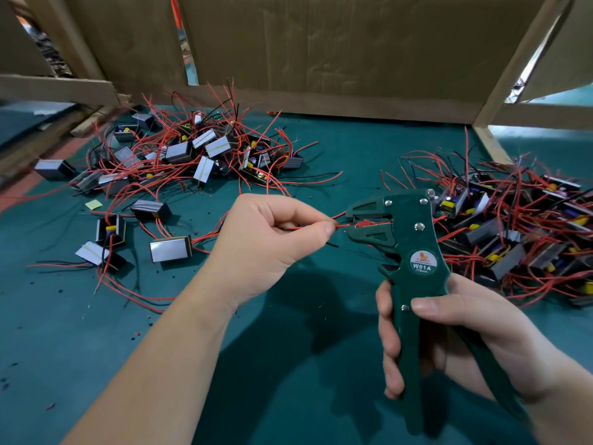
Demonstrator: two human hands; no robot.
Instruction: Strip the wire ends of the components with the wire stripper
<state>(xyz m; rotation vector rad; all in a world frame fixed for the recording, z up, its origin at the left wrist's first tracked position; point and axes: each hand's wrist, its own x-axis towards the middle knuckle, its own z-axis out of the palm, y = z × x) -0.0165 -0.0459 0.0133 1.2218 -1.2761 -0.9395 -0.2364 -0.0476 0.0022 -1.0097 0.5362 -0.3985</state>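
**Green bench, two heaps, one stripper**

A green mat point(288, 364) covers the bench, with brown cardboard panels point(337, 43) standing behind it. Two heaps of small boxed components lie on it: a left heap point(192, 149) and a right heap point(513, 226). Both are too tangled in red and black leads to count piece by piece. One yellow scrap point(93, 204) lies near the left heap.

The left hand point(272, 239) pinches one red wire point(343, 225) between thumb and forefinger, and the wire's end sits in the head of the single green wire stripper point(407, 252). One black wire point(332, 244) pokes out below that pinch. The right hand point(449, 342) grips the stripper's two handles, fingers wrapped round them and thumb across the front.

A round sticker on the tool reads "W01A"; the smaller line beneath it is too small to read.
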